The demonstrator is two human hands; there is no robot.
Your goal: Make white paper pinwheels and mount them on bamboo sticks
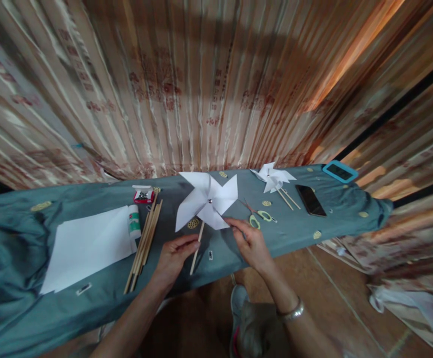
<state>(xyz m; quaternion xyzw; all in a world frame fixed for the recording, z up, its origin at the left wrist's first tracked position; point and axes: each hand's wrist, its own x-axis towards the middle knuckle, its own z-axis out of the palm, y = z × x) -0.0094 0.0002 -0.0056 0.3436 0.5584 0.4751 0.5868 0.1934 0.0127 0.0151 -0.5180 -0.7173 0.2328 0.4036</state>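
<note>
A white paper pinwheel (205, 191) with a shiny silver pin at its centre stands over the table in front of me. My left hand (177, 251) pinches its thin wooden stick (197, 248) below the blades. The index finger of my right hand (251, 243) reaches out to the tip of the lower right blade, and that hand looks open. Just beyond my right hand lie scissors (259, 218) with yellow-green handles. Left of my left hand is a bundle of wooden sticks (145, 243).
White paper sheets (89, 243), a green-and-white glue tube (134, 221) and a small red box of pins (143, 195) lie left. Other paper pinwheels (274, 176), a black phone (310, 200) and a blue-framed device (340, 171) lie right. A curtain (201, 89) hangs behind the cloth-covered table (291, 228).
</note>
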